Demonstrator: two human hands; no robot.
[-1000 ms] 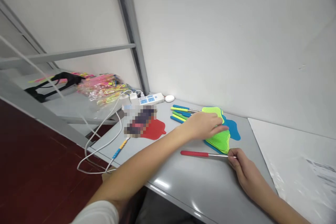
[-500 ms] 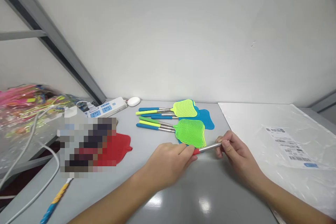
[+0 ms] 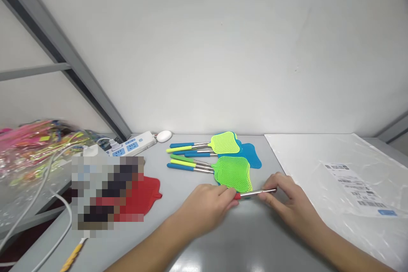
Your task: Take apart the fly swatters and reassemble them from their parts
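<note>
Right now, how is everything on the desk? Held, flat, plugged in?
Red-handled rod: gripped by left hand and right hand
Green swatter: lying flat
Rightmost blue swatter: partly covered
Red swatter head: lying flat
Power strip: has a plug in
White packet: lying flat

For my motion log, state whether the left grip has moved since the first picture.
Yes: judged against the green swatter, the left grip moved left and nearer the camera, onto the red handle.

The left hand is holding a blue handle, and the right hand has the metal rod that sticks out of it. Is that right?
Not quite: the handle in the left hand is red, as the head view shows. The right hand does have the metal rod.
</note>
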